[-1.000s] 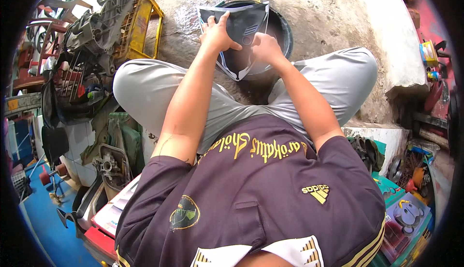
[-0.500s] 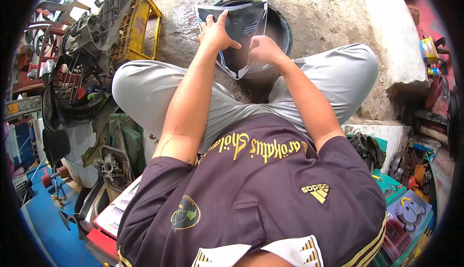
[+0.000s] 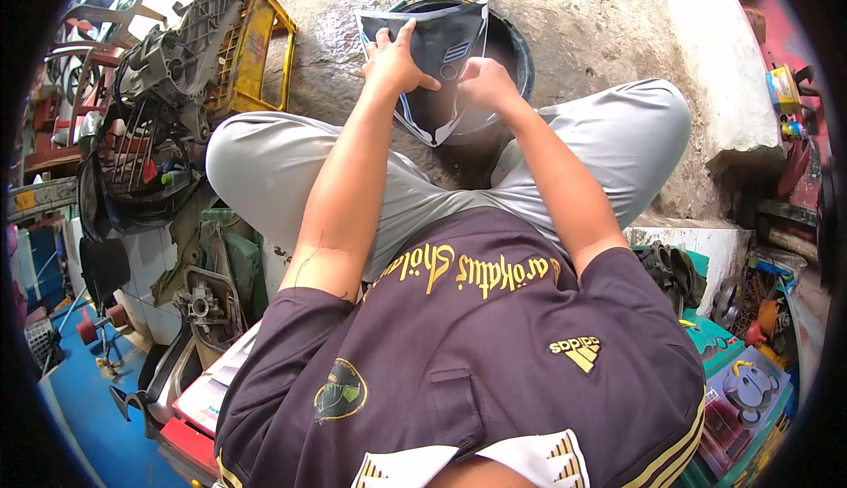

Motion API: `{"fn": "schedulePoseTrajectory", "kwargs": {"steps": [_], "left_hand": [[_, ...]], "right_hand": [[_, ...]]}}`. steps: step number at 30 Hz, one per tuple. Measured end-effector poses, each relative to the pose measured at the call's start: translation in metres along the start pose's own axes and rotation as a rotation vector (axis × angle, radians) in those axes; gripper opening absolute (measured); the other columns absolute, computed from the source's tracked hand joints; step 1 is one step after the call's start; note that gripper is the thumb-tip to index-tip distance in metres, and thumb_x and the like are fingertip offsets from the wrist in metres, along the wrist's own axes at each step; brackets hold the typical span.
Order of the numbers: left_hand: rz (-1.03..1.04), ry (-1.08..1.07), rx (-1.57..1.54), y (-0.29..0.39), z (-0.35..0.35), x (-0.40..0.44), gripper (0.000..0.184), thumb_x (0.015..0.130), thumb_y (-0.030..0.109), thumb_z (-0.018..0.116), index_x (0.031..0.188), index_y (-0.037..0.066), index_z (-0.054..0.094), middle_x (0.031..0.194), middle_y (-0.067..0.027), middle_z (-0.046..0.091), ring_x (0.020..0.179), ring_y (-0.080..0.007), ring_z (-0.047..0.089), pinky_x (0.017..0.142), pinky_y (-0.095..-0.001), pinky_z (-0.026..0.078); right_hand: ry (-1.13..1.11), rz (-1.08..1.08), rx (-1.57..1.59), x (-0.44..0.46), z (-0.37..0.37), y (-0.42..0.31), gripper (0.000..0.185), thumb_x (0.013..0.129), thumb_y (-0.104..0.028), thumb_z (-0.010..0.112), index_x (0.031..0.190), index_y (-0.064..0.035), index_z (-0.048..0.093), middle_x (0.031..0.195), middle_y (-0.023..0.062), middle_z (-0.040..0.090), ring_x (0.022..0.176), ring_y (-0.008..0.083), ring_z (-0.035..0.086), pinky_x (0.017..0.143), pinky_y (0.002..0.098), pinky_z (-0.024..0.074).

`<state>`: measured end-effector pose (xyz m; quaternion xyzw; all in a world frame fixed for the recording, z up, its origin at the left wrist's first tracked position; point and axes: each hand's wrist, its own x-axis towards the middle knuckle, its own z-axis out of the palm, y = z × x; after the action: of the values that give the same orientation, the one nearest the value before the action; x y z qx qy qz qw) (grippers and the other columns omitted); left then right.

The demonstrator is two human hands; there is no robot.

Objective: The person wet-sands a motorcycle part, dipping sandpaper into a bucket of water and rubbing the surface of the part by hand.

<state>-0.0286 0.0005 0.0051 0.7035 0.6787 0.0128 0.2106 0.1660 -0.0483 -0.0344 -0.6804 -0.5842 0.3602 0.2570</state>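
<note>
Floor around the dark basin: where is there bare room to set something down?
Bare concrete floor shows between the basin, right knee and white wall; another patch lies between basin and yellow crate. Crowded: left of the crate, with metal parts, and over the basin, with left hand, right hand and black panel.

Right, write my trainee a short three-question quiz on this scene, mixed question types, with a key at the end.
1. True or false: the left hand rests on the tapered black panel with white edges, its fingers spread.
2. From the person's viewpoint, where is the yellow slatted plastic crate?
A) right of the dark round tub
B) left of the tub
C) inside the tub
3. Fill the blank: the fingers of the right hand are ____ rather than stretched out.

Key: 1. True. 2. B. 3. Curled.
</note>
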Motion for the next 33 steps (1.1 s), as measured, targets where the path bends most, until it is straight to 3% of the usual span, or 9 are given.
{"fn": "schedulePoseTrajectory", "kwargs": {"steps": [2,4,6,8,11,15,19,26,33], "left_hand": [[-0.005,-0.004,0.0,0.0,0.0,0.001,0.139,0.052,0.046,0.103,0.166,0.039,0.024,0.17,-0.0149,0.027,0.154,-0.0405,0.032,0.114,-0.0573,0.045],[-0.013,-0.009,-0.003,0.001,-0.001,-0.001,0.139,0.052,0.045,0.103,0.166,0.039,0.025,0.17,-0.0149,0.028,0.154,-0.0406,0.032,0.114,-0.0576,0.046],[-0.002,-0.007,0.002,0.001,-0.001,-0.001,0.139,0.052,0.045,0.103,0.166,0.039,0.025,0.169,-0.0149,0.028,0.154,-0.0407,0.032,0.113,-0.0582,0.046],[-0.005,-0.005,-0.002,0.0,-0.001,-0.002,0.139,0.051,0.045,0.104,0.166,0.039,0.025,0.169,-0.0151,0.028,0.154,-0.0407,0.033,0.113,-0.0583,0.046],[0.002,0.001,-0.002,-0.001,-0.003,0.001,0.139,0.051,0.045,0.104,0.166,0.04,0.025,0.169,-0.0153,0.028,0.153,-0.0408,0.033,0.113,-0.0586,0.046],[0.005,0.005,-0.006,-0.001,0.001,0.001,0.139,0.051,0.045,0.104,0.166,0.039,0.025,0.169,-0.0158,0.028,0.153,-0.0413,0.033,0.114,-0.0587,0.046],[-0.001,0.001,0.003,0.0,0.0,0.0,0.139,0.051,0.044,0.104,0.166,0.038,0.025,0.169,-0.016,0.028,0.153,-0.0417,0.033,0.114,-0.0584,0.046],[0.014,0.012,-0.024,0.001,-0.005,-0.003,0.139,0.051,0.043,0.104,0.166,0.035,0.027,0.168,-0.0195,0.03,0.152,-0.043,0.034,0.117,-0.0569,0.043],[0.02,0.002,-0.026,0.0,-0.004,-0.001,0.139,0.05,0.043,0.104,0.166,0.034,0.027,0.166,-0.0221,0.031,0.151,-0.045,0.034,0.119,-0.0564,0.041]], "right_hand": [[-0.388,0.079,0.082,-0.004,-0.007,-0.006,0.011,0.076,-0.013,0.071,0.084,-0.0059,0.072,0.083,0.0156,0.075,0.084,0.0291,0.075,0.076,0.0408,0.0569],[-0.337,0.077,0.059,-0.005,-0.006,-0.008,0.009,0.077,-0.01,0.071,0.085,-0.005,0.072,0.082,0.0152,0.075,0.078,0.0275,0.075,0.07,0.0391,0.0577],[0.111,-0.102,-0.093,0.006,0.004,0.002,0.007,0.076,-0.004,0.072,0.083,-0.0026,0.07,0.074,0.0105,0.072,0.064,0.0191,0.071,0.058,0.0341,0.0566],[0.098,-0.11,-0.018,0.015,0.002,0.014,0.01,0.076,-0.005,0.074,0.085,-0.0023,0.07,0.074,0.0107,0.072,0.064,0.0195,0.07,0.058,0.0341,0.0566],[-0.384,0.014,0.078,0.01,-0.007,0.007,0.018,0.078,-0.017,0.077,0.092,-0.0052,0.073,0.086,0.0172,0.075,0.084,0.0314,0.074,0.076,0.0407,0.0567],[0.019,-0.018,0.015,0.01,-0.001,0.011,0.015,0.08,-0.014,0.078,0.09,-0.0046,0.072,0.084,0.0164,0.075,0.079,0.028,0.074,0.072,0.04,0.0568],[-0.203,0.003,0.119,0.003,-0.003,0.009,0.017,0.08,-0.014,0.077,0.091,-0.0028,0.07,0.085,0.0156,0.075,0.078,0.0277,0.074,0.071,0.0408,0.0563],[0.017,-0.183,-0.064,-0.006,0.003,0.004,0.018,0.083,-0.011,0.07,0.097,-0.0009,0.068,0.085,0.0207,0.072,0.084,0.0389,0.072,0.078,0.0444,0.0562],[-0.145,-0.289,-0.047,-0.013,-0.007,0.0,0.021,0.087,-0.011,0.069,0.106,-0.0029,0.064,0.09,0.0208,0.073,0.089,0.0403,0.071,0.082,0.0457,0.0553]]}}
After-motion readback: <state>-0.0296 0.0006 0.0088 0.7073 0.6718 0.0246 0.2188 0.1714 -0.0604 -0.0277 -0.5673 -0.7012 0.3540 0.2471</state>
